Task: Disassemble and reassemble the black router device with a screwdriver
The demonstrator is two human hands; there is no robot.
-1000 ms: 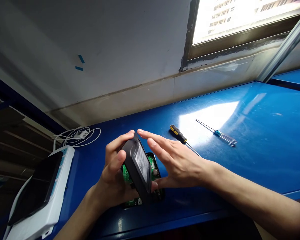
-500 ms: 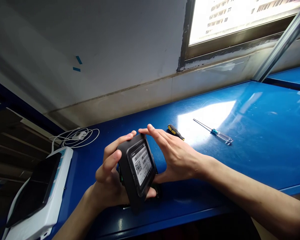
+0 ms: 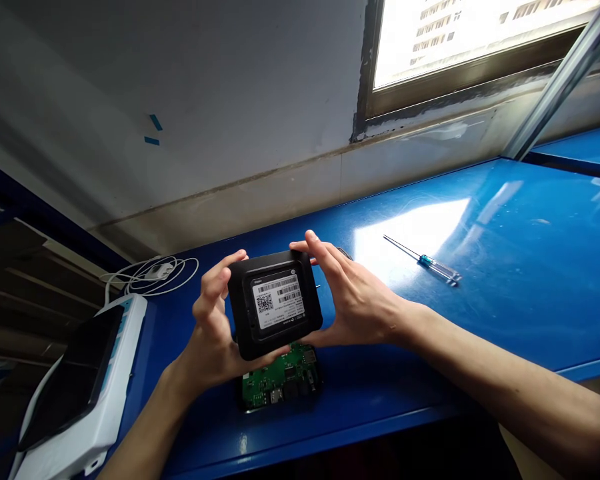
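Observation:
A black plastic cover (image 3: 244,313) with a white barcode label is held up between my two hands, its labelled face toward the camera. My left hand (image 3: 215,327) grips its left side, thumb along the bottom edge. On the right side, my right hand (image 3: 355,300) holds it with fingers at the top corner and thumb near the lower corner. Below the cover, a green circuit board (image 3: 280,377) in a dark casing lies on the blue table (image 3: 505,280), partly hidden by the cover and my left thumb.
A clear-handled screwdriver (image 3: 433,267) lies to the right; another tool is mostly hidden behind my right hand. At the left stand a white device with a dark screen (image 3: 75,373) and a coiled white cable (image 3: 187,273). Wall and window rise behind.
The black cover has turned from a steep tilt to face the camera and has risen a little. The green board below now shows more. Both hands have kept hold and shifted with the cover.

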